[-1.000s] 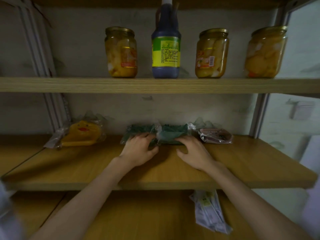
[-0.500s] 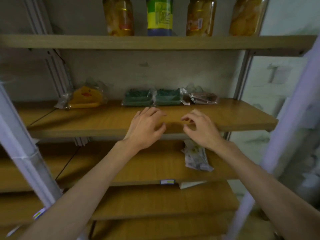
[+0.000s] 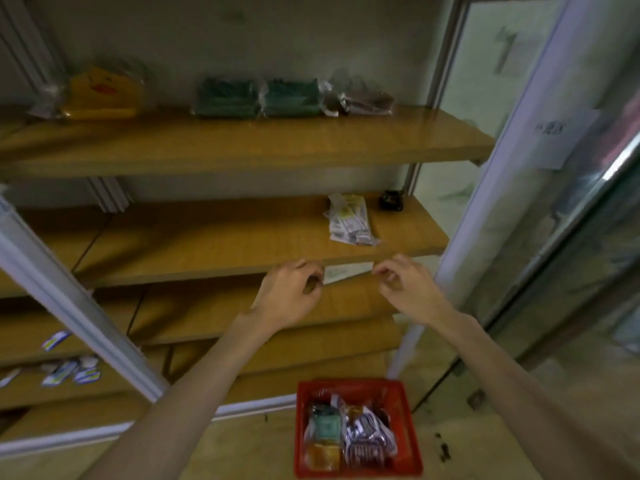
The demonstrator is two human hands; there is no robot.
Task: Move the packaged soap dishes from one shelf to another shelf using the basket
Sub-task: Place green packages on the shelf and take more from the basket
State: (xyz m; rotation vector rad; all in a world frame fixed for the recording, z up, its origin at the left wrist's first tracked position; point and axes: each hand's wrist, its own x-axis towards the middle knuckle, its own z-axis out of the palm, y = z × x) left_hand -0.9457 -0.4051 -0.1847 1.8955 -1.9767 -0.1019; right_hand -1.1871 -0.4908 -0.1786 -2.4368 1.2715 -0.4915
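Note:
Two green packaged soap dishes (image 3: 256,97) lie side by side at the back of the upper wooden shelf (image 3: 242,147), with a pinkish one (image 3: 369,100) to their right and a yellow duck-shaped one (image 3: 104,93) at the left. A red basket (image 3: 356,434) stands on the floor below, holding several more packaged soap dishes (image 3: 349,431). My left hand (image 3: 289,294) and my right hand (image 3: 407,289) hover in front of a lower shelf's edge, fingers loosely curled, holding nothing.
A white printed packet (image 3: 349,220) and a small dark object (image 3: 391,200) lie on the second shelf. Small blue-white packets (image 3: 69,370) lie on a low left shelf. A pale metal post (image 3: 76,306) slants across the left. A glass-fronted cabinet (image 3: 571,202) stands at the right.
Both hands let go of the green soap dishes on the shelf and drew back and downward. The view tilted down, bringing the red basket on the floor into sight.

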